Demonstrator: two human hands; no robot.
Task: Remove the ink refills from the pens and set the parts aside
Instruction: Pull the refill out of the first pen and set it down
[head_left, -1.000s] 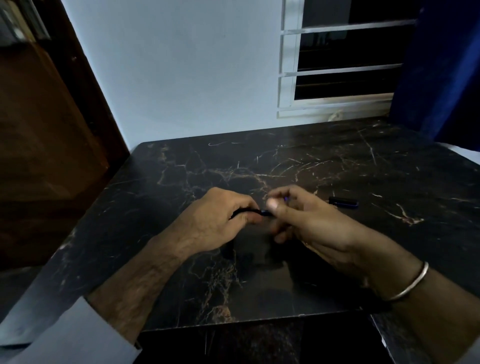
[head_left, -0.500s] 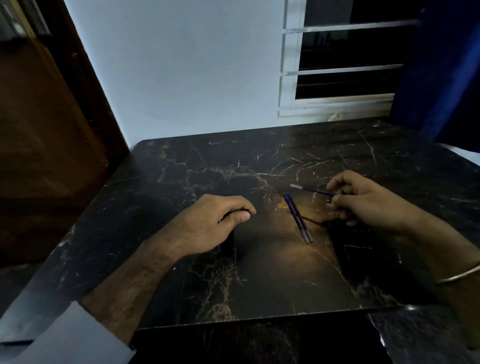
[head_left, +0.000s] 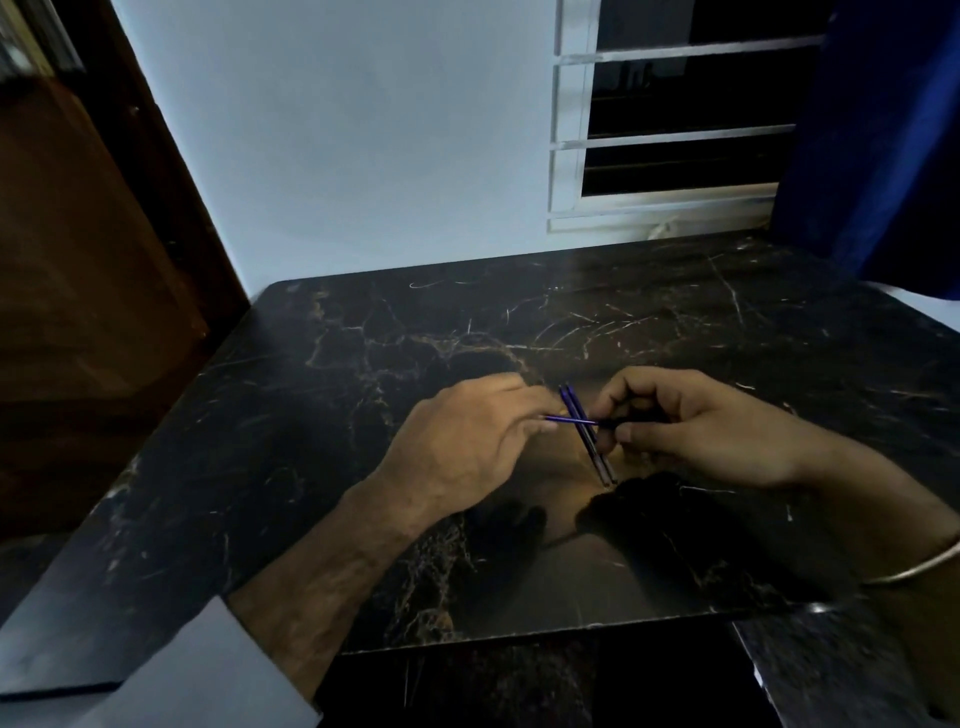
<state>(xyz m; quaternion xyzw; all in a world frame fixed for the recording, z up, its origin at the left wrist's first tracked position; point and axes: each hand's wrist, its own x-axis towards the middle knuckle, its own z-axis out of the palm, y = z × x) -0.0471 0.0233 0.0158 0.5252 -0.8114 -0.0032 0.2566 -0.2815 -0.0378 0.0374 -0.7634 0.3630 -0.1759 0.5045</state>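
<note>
Two thin blue ink refills (head_left: 588, 434) lie side by side on the dark marble table (head_left: 322, 395), slanting from far left to near right. Above them a third thin blue refill (head_left: 569, 420) runs crosswise between my hands. My left hand (head_left: 467, 441) pinches its left end with thumb and fingers. My right hand (head_left: 696, 426) is closed on its right end, where a dark pen part shows between the fingers; what else it holds is hidden.
The table's near edge (head_left: 519, 642) drops to a dark gap below. A white wall, a barred window (head_left: 675, 130) and a blue curtain (head_left: 883, 135) stand behind. A brown wooden door (head_left: 78, 260) is at the left.
My right hand has come back leftward over the two lying refills with a refill. My left hand has moved right and taken its free end.
</note>
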